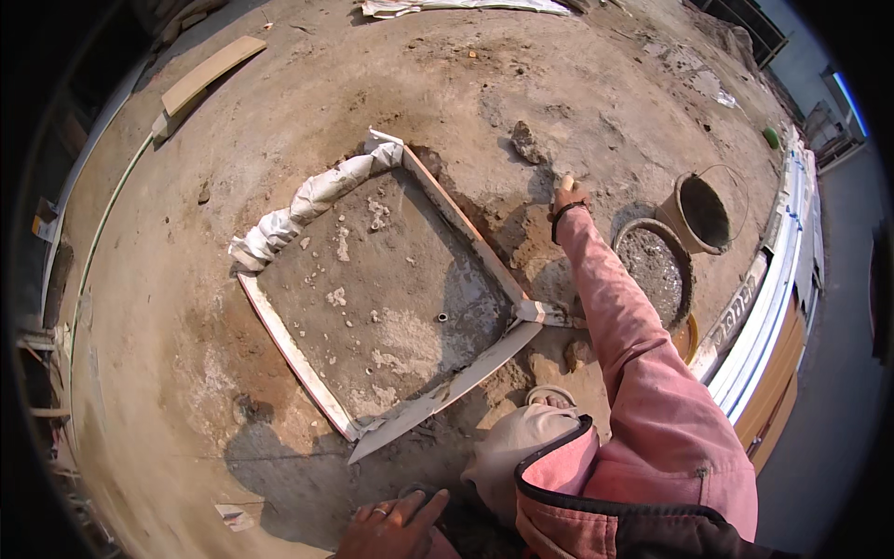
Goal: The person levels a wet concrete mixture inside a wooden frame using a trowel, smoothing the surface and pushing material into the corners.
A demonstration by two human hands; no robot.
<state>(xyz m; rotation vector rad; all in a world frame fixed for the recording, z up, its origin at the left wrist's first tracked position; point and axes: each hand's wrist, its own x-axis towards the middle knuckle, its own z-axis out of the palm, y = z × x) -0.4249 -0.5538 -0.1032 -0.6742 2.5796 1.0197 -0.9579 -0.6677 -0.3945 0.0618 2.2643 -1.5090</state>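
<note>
My right arm, in a pink sleeve, reaches far forward. My right hand (570, 196), a dark band at its wrist, is closed over the ground beyond the buckets. A small pale tip shows at its fingers; what it belongs to I cannot make out. Low in the view, my left hand (396, 529), with a ring, has its fingers stretched and holds nothing visible. Between the hands lies a square frame of boards (303, 363) around rough grey mortar (372, 279). Crumpled white sacking (321, 191) lines its far left side. A short pipe end (442, 318) pokes up from the mortar.
Right of my forearm stand a bucket of wet mortar (656, 270) and a tilted bucket with a wire handle (703, 212). Long white profiles (782, 270) lie along the right edge. A stone (526, 142) sits ahead; a plank (212, 74) and a hose (101, 224) are at left.
</note>
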